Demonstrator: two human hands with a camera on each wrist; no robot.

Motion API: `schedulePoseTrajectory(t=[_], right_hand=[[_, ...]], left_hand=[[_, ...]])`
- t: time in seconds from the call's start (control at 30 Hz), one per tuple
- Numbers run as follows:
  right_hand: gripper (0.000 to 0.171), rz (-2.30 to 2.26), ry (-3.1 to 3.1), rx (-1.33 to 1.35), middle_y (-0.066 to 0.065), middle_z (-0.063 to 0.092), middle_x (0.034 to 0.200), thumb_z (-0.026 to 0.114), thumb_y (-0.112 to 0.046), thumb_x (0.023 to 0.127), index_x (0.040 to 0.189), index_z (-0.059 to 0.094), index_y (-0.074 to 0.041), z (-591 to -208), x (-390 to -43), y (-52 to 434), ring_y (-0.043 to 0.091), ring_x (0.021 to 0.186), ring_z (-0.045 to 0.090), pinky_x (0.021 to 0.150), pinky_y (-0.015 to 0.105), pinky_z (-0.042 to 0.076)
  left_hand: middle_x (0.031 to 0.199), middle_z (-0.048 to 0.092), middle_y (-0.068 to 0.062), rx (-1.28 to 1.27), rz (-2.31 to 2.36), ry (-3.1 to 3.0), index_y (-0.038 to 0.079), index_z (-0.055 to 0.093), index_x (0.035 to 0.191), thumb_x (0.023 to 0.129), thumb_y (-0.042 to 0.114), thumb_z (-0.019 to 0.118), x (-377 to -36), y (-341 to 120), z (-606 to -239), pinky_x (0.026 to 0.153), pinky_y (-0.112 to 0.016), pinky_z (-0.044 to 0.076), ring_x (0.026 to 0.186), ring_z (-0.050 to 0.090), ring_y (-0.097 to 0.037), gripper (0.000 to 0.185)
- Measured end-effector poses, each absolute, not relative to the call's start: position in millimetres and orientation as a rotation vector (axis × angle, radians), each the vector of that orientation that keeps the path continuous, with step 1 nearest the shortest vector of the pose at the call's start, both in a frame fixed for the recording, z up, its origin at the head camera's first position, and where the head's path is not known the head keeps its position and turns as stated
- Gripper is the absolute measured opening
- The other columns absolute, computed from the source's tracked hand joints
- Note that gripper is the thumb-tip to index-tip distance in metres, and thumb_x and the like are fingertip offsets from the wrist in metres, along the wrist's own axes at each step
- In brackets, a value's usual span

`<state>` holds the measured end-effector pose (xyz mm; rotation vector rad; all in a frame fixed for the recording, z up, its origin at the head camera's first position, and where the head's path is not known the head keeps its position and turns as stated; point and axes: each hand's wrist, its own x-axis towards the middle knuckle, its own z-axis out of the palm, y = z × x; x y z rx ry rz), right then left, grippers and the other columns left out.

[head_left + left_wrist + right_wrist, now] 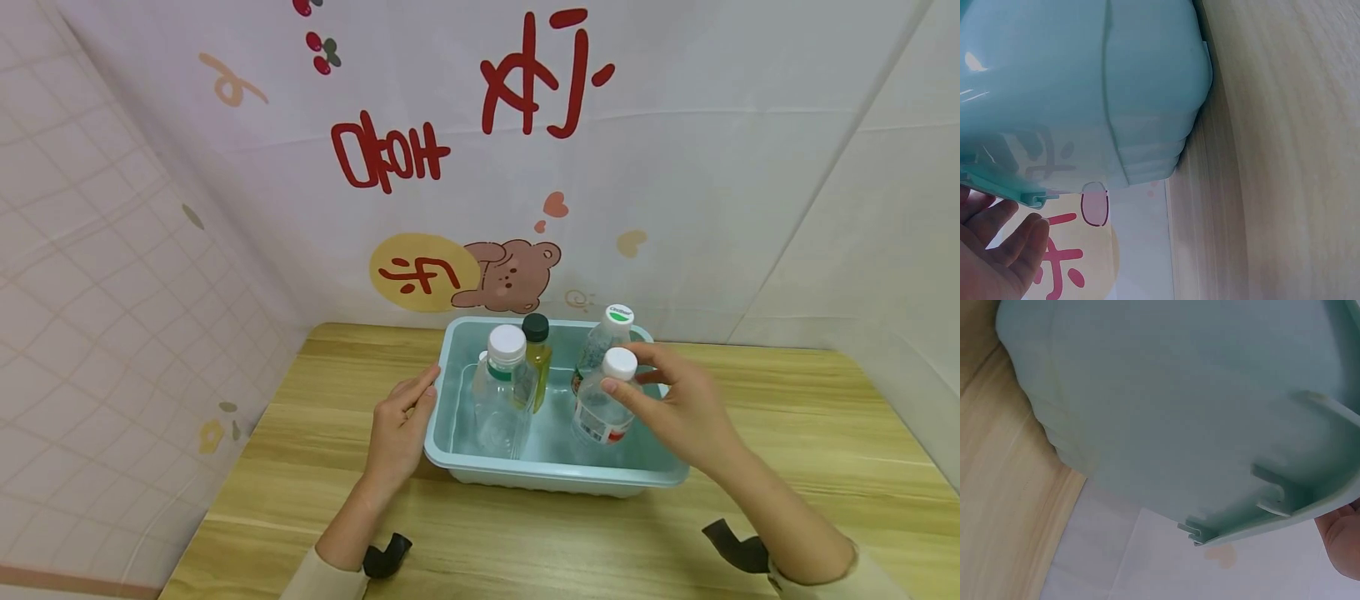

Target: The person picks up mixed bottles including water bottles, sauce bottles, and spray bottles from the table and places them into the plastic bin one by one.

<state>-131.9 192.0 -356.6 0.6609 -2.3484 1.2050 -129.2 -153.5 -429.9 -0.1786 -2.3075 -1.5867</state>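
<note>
Bottle pinched at the cap by right hand fingers, inside tub; left hand laid flat against rim. A straight lift is judged next.

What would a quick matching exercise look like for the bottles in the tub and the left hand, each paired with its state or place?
Things:
1. black-capped bottle
2. near-right clear bottle
3. left hand
4. near-left clear bottle

States:
a. rests on the tub rim
b. pinched at the cap by the right hand
c. holds yellow liquid
d. stands untouched, white cap

Pairs: 1-c, 2-b, 3-a, 4-d
</note>
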Motion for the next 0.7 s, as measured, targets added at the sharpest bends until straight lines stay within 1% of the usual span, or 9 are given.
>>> schedulePoseTrajectory(t=[0.3, 0.5, 0.7], right_hand=[[0.042, 1.178, -2.432, 0.602, 0.001, 0.073, 0.104, 0.087, -0.002, 0.083, 0.122, 0.072, -0.007, -362.0, -130.5, 191.9, 0.021, 0.088, 0.073, 0.075, 0.018, 0.057], [0.043, 1.174, -2.441, 0.594, 0.002, 0.074, 0.105, 0.087, -0.003, 0.084, 0.124, 0.072, -0.007, -363.4, -131.4, 193.2, 0.025, 0.089, 0.073, 0.075, 0.02, 0.057], [0.043, 1.175, -2.479, 0.58, 0.005, 0.074, 0.108, 0.087, -0.006, 0.085, 0.125, 0.07, -0.004, -364.4, -132.6, 194.4, 0.03, 0.089, 0.074, 0.071, 0.029, 0.06]], left_hand=[[0.14, 0.067, 0.0, -0.171, -1.59, -2.316, 0.011, 0.069, 0.139, 0.106, 0.012, 0.062, -129.8, -153.7, -431.6, 0.107, -0.044, 0.049, 0.131, 0.059, -0.018, 0.034], [0.14, 0.067, 0.0, -0.172, -1.594, -2.31, 0.01, 0.069, 0.139, 0.107, 0.013, 0.061, -128.9, -153.1, -429.8, 0.107, -0.043, 0.049, 0.131, 0.059, -0.018, 0.033], [0.14, 0.066, 0.0, -0.167, -1.606, -2.309, 0.011, 0.069, 0.139, 0.107, 0.014, 0.061, -129.3, -153.7, -431.1, 0.106, -0.043, 0.05, 0.132, 0.059, -0.018, 0.033]])
